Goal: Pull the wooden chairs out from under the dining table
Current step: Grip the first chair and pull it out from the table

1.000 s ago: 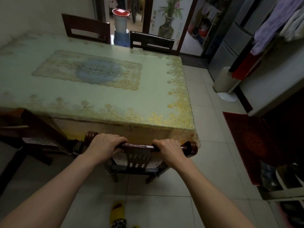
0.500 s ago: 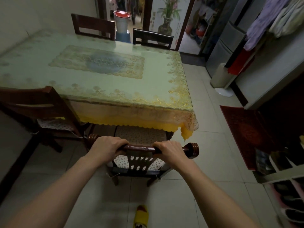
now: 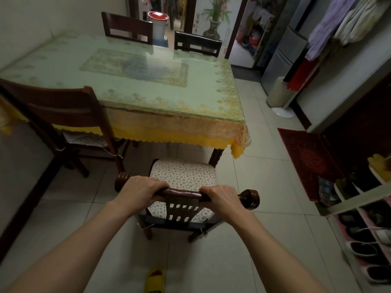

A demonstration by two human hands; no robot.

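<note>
Left hand (image 3: pixel 141 189) and right hand (image 3: pixel 222 197) both clenched around top rail of dark wooden chair with speckled cushion (image 3: pixel 183 178), seat clear of glass-topped dining surface (image 3: pixel 148 89).

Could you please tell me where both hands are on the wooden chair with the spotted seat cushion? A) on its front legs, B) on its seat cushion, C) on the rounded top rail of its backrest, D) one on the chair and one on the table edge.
C: the left hand and right hand each wrap the dark rounded top rail of the wooden chair with the spotted seat cushion.
</note>
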